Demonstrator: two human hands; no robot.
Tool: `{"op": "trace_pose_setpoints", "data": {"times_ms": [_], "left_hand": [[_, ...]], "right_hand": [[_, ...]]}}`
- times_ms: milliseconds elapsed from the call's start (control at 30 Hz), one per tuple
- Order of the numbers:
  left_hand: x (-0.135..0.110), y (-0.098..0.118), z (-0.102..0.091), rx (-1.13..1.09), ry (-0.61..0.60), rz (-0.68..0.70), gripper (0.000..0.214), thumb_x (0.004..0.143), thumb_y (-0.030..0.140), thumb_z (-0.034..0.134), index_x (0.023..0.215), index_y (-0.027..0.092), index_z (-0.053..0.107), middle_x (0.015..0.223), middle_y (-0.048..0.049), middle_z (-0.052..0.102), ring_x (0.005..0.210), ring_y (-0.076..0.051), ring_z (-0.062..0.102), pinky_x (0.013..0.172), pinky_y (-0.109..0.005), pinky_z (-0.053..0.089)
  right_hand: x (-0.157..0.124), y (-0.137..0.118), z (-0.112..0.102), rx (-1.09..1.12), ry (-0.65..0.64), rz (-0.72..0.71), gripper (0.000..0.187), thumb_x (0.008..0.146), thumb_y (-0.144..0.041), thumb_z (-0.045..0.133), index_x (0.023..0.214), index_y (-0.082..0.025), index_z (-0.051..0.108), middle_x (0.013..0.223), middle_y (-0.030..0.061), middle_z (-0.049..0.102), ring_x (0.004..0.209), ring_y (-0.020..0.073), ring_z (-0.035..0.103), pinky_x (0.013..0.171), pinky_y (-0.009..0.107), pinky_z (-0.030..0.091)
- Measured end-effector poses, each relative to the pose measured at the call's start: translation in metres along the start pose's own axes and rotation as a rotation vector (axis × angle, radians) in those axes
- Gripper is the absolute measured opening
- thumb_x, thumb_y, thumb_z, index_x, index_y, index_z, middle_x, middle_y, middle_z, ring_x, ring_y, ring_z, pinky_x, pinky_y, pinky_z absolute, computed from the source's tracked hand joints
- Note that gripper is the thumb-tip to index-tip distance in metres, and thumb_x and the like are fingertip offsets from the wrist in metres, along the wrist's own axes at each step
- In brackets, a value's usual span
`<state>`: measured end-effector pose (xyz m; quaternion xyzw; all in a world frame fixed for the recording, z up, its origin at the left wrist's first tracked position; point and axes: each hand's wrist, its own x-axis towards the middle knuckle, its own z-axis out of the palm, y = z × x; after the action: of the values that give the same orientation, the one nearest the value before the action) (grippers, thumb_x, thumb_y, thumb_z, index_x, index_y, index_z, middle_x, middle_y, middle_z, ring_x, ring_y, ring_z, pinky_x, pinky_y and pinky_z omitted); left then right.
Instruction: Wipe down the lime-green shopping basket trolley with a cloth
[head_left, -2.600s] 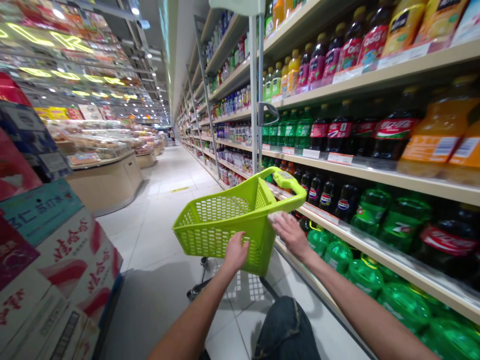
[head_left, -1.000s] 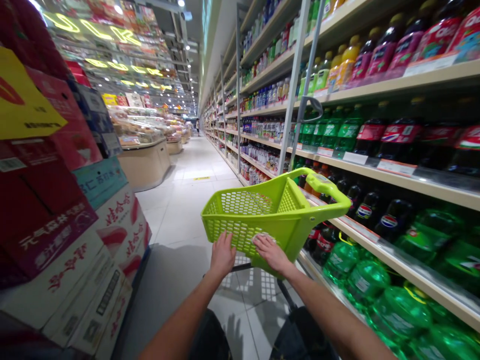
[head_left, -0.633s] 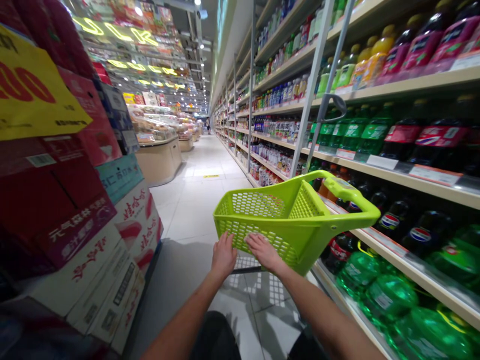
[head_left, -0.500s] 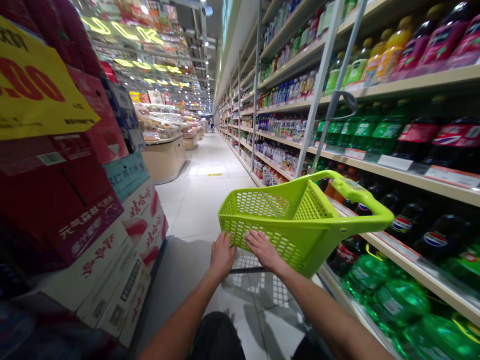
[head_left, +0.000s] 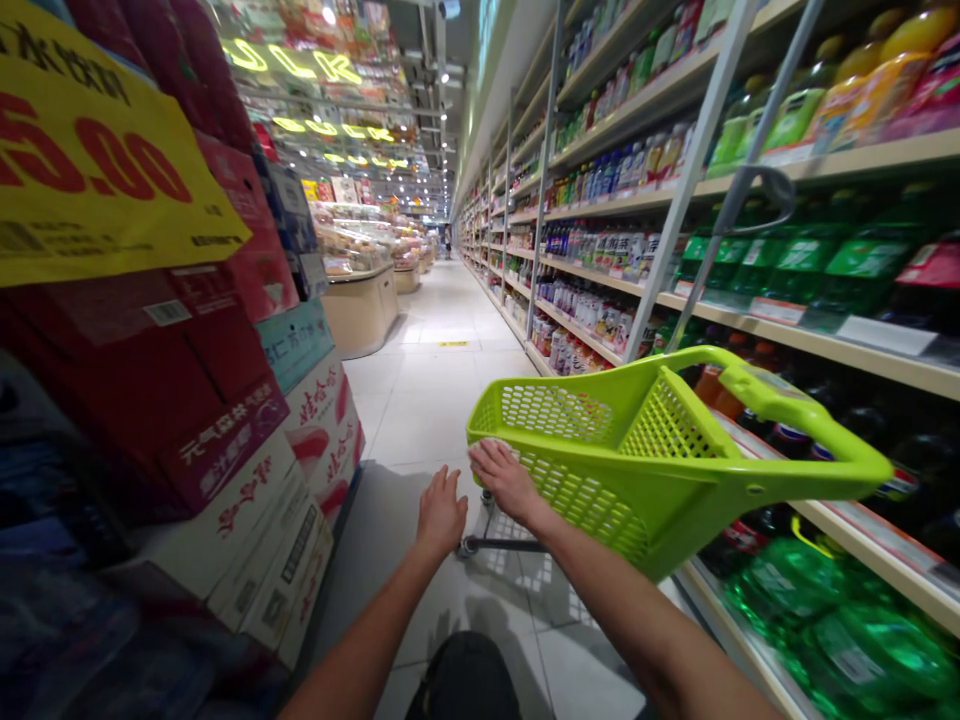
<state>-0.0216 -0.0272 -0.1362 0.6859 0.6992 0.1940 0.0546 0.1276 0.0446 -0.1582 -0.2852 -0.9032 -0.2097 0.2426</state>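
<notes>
A lime-green plastic shopping basket (head_left: 600, 480) on a wheeled frame (head_left: 487, 545) stands tilted in a shop aisle, its thick handle (head_left: 795, 420) pointing to the right. My right hand (head_left: 504, 478) lies curled on the basket's front left corner, and a pale cloth (head_left: 491, 446) peeks out under its fingers. My left hand (head_left: 441, 512) hovers just left of and below that corner. Its fingers are spread, it holds nothing and it does not touch the basket. The basket looks empty inside.
Long shelves of drink bottles (head_left: 750, 260) run along the right, with green bottles (head_left: 825, 620) on the lowest one. Stacked cartons (head_left: 247, 470) under a yellow price sign (head_left: 97, 190) crowd the left. A tiled aisle (head_left: 442, 380) and a rounded counter (head_left: 360, 310) lie ahead.
My right hand slid along the basket's side to its front corner. My left hand came off the basket. The view swung so that the basket now sits further right.
</notes>
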Motion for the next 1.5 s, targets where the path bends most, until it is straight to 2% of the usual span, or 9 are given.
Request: {"op": "trace_pose_setpoints", "data": {"times_ms": [100,333,467,600,933,1100,1300,1400,1500], "left_hand": [[-0.002,0.002,-0.001,-0.015,-0.014,-0.001,0.044,0.077,0.016,0.043,0.121,0.012,0.043,0.135,-0.0141,0.037,0.124,-0.022,0.033,0.100,-0.037,0.028],[-0.009,0.004,-0.013,-0.080,-0.058,-0.048,0.046,0.077,0.016,0.042,0.123,0.010,0.042,0.136,-0.0151,0.034,0.126,-0.024,0.029,0.102,-0.040,0.025],[-0.005,0.022,-0.016,-0.122,-0.067,-0.068,0.046,0.077,0.016,0.041,0.123,0.011,0.041,0.137,-0.0157,0.033,0.126,-0.025,0.028,0.103,-0.043,0.024],[0.003,0.063,-0.021,-0.155,-0.057,0.046,0.046,0.076,0.018,0.041,0.122,0.012,0.041,0.137,-0.0149,0.032,0.126,-0.026,0.027,0.103,-0.044,0.023],[0.026,0.125,-0.029,-0.021,-0.128,0.271,0.053,0.080,0.028,0.037,0.131,0.017,0.026,0.143,-0.0098,0.018,0.130,-0.025,0.017,0.104,-0.047,0.019],[0.025,0.146,-0.012,0.046,-0.289,0.377,0.054,0.079,0.039,0.041,0.128,0.020,0.029,0.138,-0.0073,0.032,0.129,-0.027,0.019,0.102,-0.056,0.015],[0.016,0.143,0.003,0.127,-0.133,0.468,0.050,0.081,0.035,0.040,0.128,0.022,0.030,0.129,-0.0070,0.043,0.123,-0.023,0.030,0.103,-0.052,0.017],[0.015,0.140,0.007,0.132,-0.122,0.476,0.055,0.080,0.036,0.041,0.131,0.022,0.025,0.134,-0.0066,0.037,0.126,-0.023,0.026,0.103,-0.053,0.014],[0.013,0.142,0.009,0.134,-0.140,0.458,0.063,0.077,0.036,0.045,0.134,0.021,0.021,0.139,-0.0064,0.031,0.129,-0.024,0.019,0.103,-0.054,0.010]], "right_hand": [[0.019,0.000,0.005,-0.004,-0.032,0.051,0.025,0.084,-0.015,0.047,0.105,-0.015,0.060,0.128,0.0083,0.046,0.125,0.0233,0.030,0.103,0.044,0.026],[-0.051,-0.016,0.015,0.083,-0.167,-0.069,0.026,0.080,-0.008,0.045,0.073,-0.018,0.068,0.095,0.0052,0.065,0.102,0.0199,0.053,0.091,0.036,0.039],[-0.022,0.015,-0.024,0.013,0.150,0.087,0.035,0.082,-0.005,0.036,0.103,-0.018,0.061,0.121,0.0068,0.052,0.120,0.0256,0.036,0.095,0.045,0.033],[-0.005,0.042,-0.054,-0.113,0.126,0.245,0.039,0.078,-0.002,0.034,0.101,-0.015,0.062,0.114,0.0107,0.057,0.111,0.0286,0.044,0.087,0.045,0.038],[-0.121,0.097,-0.160,-0.475,-0.062,0.264,0.038,0.074,-0.004,0.035,0.091,-0.017,0.066,0.108,0.0067,0.061,0.102,0.0292,0.049,0.084,0.048,0.037],[-0.135,0.080,-0.193,-0.489,-0.109,0.360,0.035,0.073,-0.004,0.039,0.089,-0.018,0.067,0.111,0.0031,0.060,0.108,0.0256,0.046,0.086,0.040,0.038],[-0.168,0.097,-0.250,-0.573,-0.140,0.458,0.039,0.071,-0.003,0.041,0.098,-0.020,0.064,0.120,0.0015,0.054,0.117,0.0244,0.038,0.097,0.043,0.028],[-0.196,0.112,-0.288,-0.700,-0.061,0.637,0.032,0.074,-0.008,0.041,0.095,-0.015,0.064,0.119,0.0093,0.054,0.117,0.0303,0.037,0.093,0.049,0.030],[-0.200,0.107,-0.282,-0.686,0.099,0.690,0.032,0.076,-0.008,0.038,0.095,-0.012,0.064,0.115,0.0125,0.056,0.118,0.0305,0.037,0.091,0.048,0.034]]}}
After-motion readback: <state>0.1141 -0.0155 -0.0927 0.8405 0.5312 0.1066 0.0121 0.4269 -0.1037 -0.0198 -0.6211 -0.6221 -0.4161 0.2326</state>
